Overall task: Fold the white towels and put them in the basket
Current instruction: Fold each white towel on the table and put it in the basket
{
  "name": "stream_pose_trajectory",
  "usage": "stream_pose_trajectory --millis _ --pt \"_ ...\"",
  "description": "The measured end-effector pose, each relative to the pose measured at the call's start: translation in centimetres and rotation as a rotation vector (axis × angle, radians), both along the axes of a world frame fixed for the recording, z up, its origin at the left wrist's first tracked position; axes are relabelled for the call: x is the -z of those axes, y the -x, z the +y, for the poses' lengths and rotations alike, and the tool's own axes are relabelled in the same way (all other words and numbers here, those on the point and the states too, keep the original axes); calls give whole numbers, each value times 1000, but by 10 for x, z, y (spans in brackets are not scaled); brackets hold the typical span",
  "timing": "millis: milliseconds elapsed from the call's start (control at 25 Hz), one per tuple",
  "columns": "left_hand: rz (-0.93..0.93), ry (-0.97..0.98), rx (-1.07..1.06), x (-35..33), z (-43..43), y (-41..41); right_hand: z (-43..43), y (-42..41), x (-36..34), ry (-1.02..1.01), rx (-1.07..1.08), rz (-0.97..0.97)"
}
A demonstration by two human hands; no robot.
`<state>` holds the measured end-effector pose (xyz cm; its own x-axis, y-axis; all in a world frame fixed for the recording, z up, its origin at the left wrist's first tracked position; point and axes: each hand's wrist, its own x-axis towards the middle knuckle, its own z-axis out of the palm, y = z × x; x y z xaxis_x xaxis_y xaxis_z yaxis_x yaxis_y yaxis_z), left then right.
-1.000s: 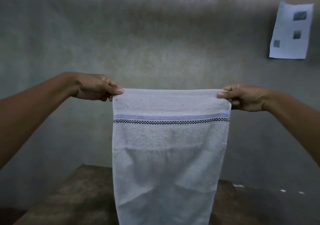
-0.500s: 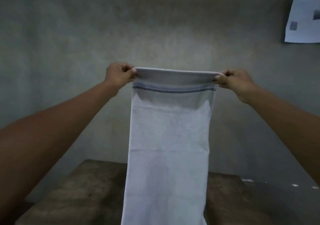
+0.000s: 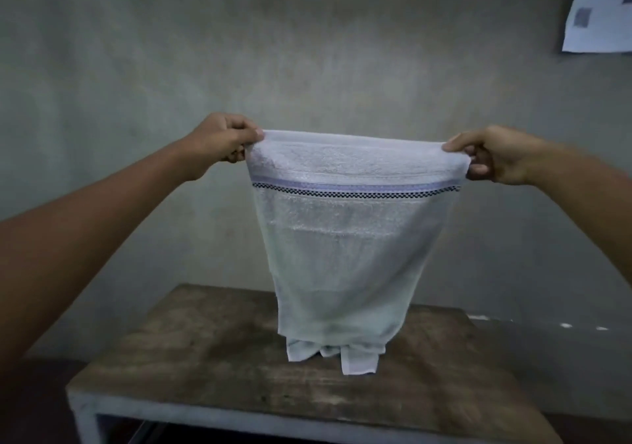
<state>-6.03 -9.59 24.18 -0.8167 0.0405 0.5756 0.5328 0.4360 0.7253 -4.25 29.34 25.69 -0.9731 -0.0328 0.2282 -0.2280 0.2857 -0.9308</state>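
Towel: the white towel (image 3: 349, 238) hangs over the wooden table (image 3: 212, 351), bottom end touching it.
Hands: left hand (image 3: 224, 137) and right hand (image 3: 489, 154) pinch its top corners.
Feel: looks soft, light, floppy; hold it by the corners.

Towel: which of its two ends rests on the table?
The lower end, crumpled on the table; left hand and right hand hold the striped upper end aloft.
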Motion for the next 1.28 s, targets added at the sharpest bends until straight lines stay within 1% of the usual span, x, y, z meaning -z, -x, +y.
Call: stream_pose_trajectory --millis 80,200,280,360,400,480,560,640,800,880,960,1000,1120,1200,1280 --pt "-180 70 55 28 -2 -4 4 -3 28 -44 -56 -103" --pt "-382 308 93 101 -3 2 6 6 103 -246 -103 -254" --pt "-445 451 96 167 0 12 7 19 170 -392 -117 -333" --pt "-485 513 87 240 5 22 6 29 238 -515 -111 -384" --pt "-511 515 77 274 7 27 5 31 270 -542 -112 -415" --pt "-572 525 41 338 11 39 5 33 331 -474 -113 -512" --pt "-581 547 17 382 16 50 7 36 375 -370 -80 -560" --pt "-551 487 2 403 21 61 11 49 390 -396 -54 -529" --pt "-468 405 -16 418 30 84 9 86 389 -493 36 -395" --pt "-370 358 -43 426 35 98 3 103 396 -569 105 -351" --pt "-232 396 -102 429 39 114 -4 118 407 -558 149 -305" --pt "-204 413 -115 428 41 124 -8 125 410 -529 170 -282" --pt "-253 386 -82 430 47 147 -18 136 415 -462 195 -253" --pt "-345 345 -51 437 43 157 -19 138 423 -476 161 -282" --pt "-422 384 -39 440 39 158 -15 139 428 -528 129 -329"
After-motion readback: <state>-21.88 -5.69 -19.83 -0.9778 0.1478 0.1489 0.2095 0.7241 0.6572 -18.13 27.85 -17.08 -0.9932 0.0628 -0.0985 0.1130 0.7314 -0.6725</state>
